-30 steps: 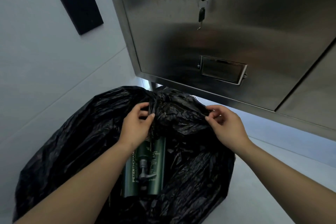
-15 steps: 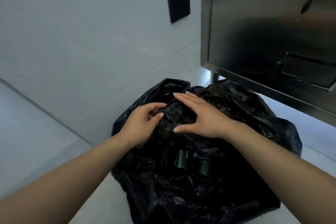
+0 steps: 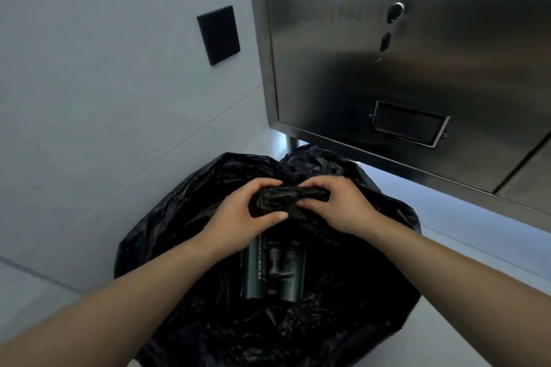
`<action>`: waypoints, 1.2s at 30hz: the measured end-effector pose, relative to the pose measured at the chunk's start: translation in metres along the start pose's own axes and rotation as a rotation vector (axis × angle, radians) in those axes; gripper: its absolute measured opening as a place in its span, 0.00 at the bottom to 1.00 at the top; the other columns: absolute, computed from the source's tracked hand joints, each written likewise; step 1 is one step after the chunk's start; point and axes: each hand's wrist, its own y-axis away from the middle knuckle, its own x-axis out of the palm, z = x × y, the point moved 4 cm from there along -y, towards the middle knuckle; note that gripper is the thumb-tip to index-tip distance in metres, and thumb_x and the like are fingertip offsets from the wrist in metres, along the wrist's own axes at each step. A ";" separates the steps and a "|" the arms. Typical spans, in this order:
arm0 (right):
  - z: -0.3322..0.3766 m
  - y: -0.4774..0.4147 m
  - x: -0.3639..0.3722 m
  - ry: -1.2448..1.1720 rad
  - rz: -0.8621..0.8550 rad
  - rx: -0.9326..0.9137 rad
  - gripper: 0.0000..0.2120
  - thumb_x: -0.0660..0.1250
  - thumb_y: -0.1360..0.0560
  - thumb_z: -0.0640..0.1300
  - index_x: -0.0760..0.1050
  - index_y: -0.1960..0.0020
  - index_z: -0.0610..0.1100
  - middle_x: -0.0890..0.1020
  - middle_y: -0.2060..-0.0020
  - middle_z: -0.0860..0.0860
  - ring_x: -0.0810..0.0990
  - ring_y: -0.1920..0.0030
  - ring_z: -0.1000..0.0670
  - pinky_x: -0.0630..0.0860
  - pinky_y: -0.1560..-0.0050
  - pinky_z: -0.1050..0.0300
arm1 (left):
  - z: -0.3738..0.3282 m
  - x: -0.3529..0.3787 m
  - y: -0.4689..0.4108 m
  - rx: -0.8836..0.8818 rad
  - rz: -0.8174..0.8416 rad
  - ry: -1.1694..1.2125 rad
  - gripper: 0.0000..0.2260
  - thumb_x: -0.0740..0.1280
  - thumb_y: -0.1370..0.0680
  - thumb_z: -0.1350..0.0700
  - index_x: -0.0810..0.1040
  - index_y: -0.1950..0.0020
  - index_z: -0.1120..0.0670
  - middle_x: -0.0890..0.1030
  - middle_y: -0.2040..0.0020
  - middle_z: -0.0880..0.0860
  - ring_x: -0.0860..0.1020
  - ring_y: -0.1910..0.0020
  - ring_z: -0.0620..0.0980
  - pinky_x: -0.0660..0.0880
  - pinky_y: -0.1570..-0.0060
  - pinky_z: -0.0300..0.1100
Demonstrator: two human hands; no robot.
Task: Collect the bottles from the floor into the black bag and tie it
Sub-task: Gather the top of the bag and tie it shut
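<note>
Grips the twisted mouth of the black bag [image 3: 170, 226] with left hand [image 3: 238, 214] and right hand [image 3: 346, 207], fingers [image 3: 319, 188] clenched round the plastic, with green bottles [image 3: 274, 270] lying inside the bag, down on the floor [image 3: 453, 337] beside a steel cabinet [image 3: 387, 74]

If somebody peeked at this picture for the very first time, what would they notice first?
Probably the big black bag low in the middle, with the left hand and the right hand squeezing a twisted bunch of its plastic between them. Next come the green bottles peeking out inside the bag, just below the hands. The shiny steel cabinet fills the upper right.
</note>
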 end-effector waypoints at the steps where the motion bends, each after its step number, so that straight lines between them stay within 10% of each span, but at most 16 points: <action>1: -0.002 0.001 -0.007 -0.021 -0.032 0.025 0.07 0.74 0.32 0.44 0.82 0.53 0.48 0.84 0.59 0.55 0.80 0.56 0.60 0.72 0.52 0.70 | -0.005 0.004 -0.006 0.013 -0.017 0.052 0.17 0.75 0.32 0.52 0.76 0.47 0.37 0.81 0.50 0.36 0.78 0.49 0.34 0.70 0.50 0.25; 7: 0.005 0.010 -0.022 -0.054 0.040 0.040 0.19 0.74 0.32 0.47 0.77 0.42 0.53 0.81 0.47 0.56 0.78 0.48 0.65 0.70 0.46 0.71 | -0.016 0.005 -0.028 -0.120 -0.079 0.468 0.06 0.70 0.26 0.58 0.81 0.55 0.46 0.84 0.62 0.45 0.82 0.63 0.43 0.79 0.68 0.39; 16: 0.042 -0.002 0.041 -0.001 0.184 -0.031 0.54 0.76 0.48 0.66 0.52 0.28 0.64 0.65 0.32 0.66 0.62 0.32 0.66 0.60 0.36 0.70 | 0.009 -0.038 -0.022 -0.244 -0.230 0.571 0.03 0.67 0.24 0.59 0.80 0.56 0.52 0.81 0.61 0.50 0.81 0.64 0.42 0.77 0.70 0.36; 22: 0.046 -0.014 0.040 0.037 0.064 -0.071 0.26 0.73 0.36 0.45 0.73 0.39 0.56 0.82 0.49 0.58 0.79 0.50 0.61 0.75 0.45 0.63 | 0.028 -0.039 -0.015 -0.362 -0.230 0.655 0.05 0.65 0.23 0.60 0.79 0.56 0.54 0.81 0.64 0.51 0.80 0.67 0.42 0.77 0.69 0.35; 28: 0.041 -0.017 0.015 0.097 0.060 -0.081 0.09 0.71 0.31 0.47 0.79 0.53 0.58 0.76 0.55 0.54 0.74 0.49 0.58 0.66 0.46 0.72 | 0.032 -0.028 -0.024 -0.388 -0.199 0.728 0.04 0.64 0.23 0.60 0.79 0.54 0.55 0.83 0.63 0.51 0.81 0.65 0.43 0.78 0.65 0.36; 33: 0.044 -0.013 0.000 0.112 0.120 -0.150 0.03 0.66 0.26 0.42 0.76 0.54 0.49 0.82 0.57 0.54 0.79 0.53 0.54 0.74 0.48 0.54 | 0.027 -0.019 -0.030 -0.352 -0.145 0.716 0.04 0.65 0.23 0.60 0.79 0.55 0.55 0.82 0.66 0.50 0.80 0.67 0.43 0.78 0.68 0.37; 36: 0.046 -0.011 -0.001 0.057 0.171 -0.166 0.10 0.61 0.23 0.40 0.70 0.45 0.51 0.80 0.53 0.58 0.76 0.51 0.60 0.71 0.46 0.64 | 0.024 -0.012 -0.033 -0.345 -0.132 0.717 0.04 0.64 0.23 0.60 0.79 0.54 0.56 0.81 0.64 0.51 0.79 0.67 0.43 0.78 0.67 0.37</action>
